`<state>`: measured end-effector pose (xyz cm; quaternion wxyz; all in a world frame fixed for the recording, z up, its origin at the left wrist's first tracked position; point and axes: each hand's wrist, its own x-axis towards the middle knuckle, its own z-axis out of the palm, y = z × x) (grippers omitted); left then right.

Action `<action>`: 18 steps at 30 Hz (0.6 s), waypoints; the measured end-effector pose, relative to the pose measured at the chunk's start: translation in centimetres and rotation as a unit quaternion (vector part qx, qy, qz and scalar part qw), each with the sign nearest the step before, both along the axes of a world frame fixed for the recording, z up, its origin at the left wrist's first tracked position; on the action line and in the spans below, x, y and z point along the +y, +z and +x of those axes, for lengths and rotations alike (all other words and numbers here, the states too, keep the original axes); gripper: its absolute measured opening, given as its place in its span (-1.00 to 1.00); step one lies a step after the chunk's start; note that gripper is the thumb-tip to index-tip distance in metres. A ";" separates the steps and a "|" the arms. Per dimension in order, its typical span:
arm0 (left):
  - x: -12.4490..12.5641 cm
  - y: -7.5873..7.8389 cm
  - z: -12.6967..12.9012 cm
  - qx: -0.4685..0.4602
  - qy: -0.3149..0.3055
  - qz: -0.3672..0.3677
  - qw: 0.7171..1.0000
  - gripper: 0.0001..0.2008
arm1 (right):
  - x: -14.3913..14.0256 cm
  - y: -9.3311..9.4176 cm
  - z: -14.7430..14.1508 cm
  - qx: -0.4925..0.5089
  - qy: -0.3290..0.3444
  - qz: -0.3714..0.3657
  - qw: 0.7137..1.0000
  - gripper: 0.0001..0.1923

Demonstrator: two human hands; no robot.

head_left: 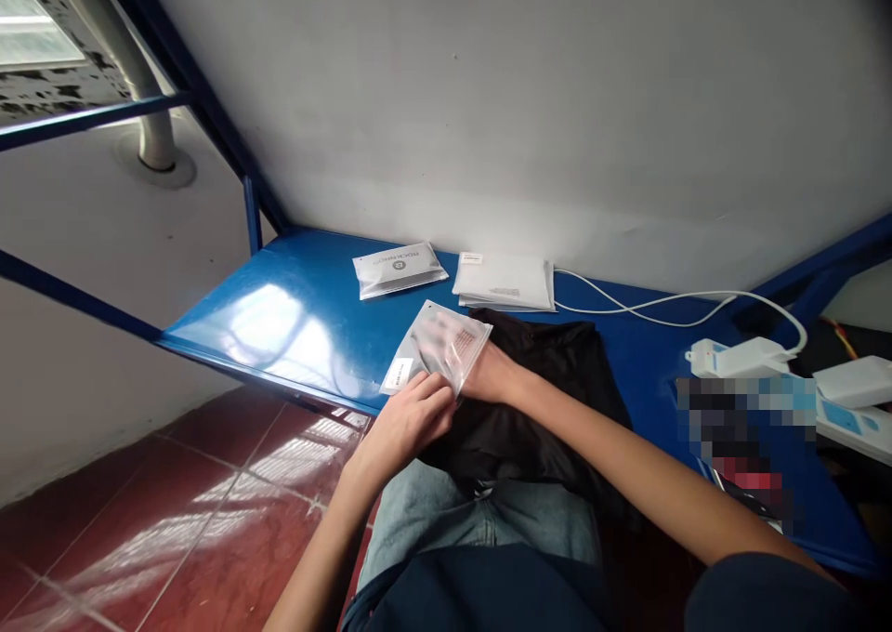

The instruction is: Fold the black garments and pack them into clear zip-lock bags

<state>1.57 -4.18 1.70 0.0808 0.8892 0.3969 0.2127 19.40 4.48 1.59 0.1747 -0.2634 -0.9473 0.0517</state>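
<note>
Head view: left hand (411,420) pinches clear bag (438,346) edge; right hand (480,372) apparently inside, grip hidden.

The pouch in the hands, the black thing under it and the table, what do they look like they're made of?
Pouch: likely thin frosted plastic; the right hand shows dimly through it, and the left hand pinches its edge. Black cloth: soft matte fabric, folded and creased. Table: probably painted metal, glossy blue with bright window reflections.

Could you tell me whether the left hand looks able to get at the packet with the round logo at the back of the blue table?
Probably yes: nothing stands between the left hand and the logo packet, only bare blue table. But it is holding the clear bag.
</note>
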 end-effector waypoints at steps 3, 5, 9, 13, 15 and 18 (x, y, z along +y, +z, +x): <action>0.3 -0.1 -1.1 0.004 0.022 0.007 1.000 -0.81 | 0.6 0.0 0.8 0.008 -0.064 0.014 0.998 -0.49; 0.2 -0.7 -2.1 -0.022 0.075 0.008 0.997 -0.86 | 0.4 0.0 2.1 0.004 -0.073 0.013 0.997 -0.43; -0.5 -2.2 -2.9 -0.062 0.126 0.025 0.990 -0.92 | -0.5 0.2 3.7 -0.046 0.048 -0.007 0.998 -0.36; -0.8 -3.2 -1.6 -0.032 0.122 0.069 0.990 -0.88 | -0.9 0.3 1.7 -0.057 -0.021 0.014 0.998 -0.48; -0.7 -3.4 -1.1 -0.024 0.133 0.072 0.988 -0.87 | -0.6 0.2 0.4 -0.052 -0.054 0.024 0.997 -0.47; -0.8 -3.3 -1.8 -0.035 0.120 0.051 0.991 -0.88 | 0.2 -0.1 0.4 -0.045 -0.015 0.026 0.999 -0.43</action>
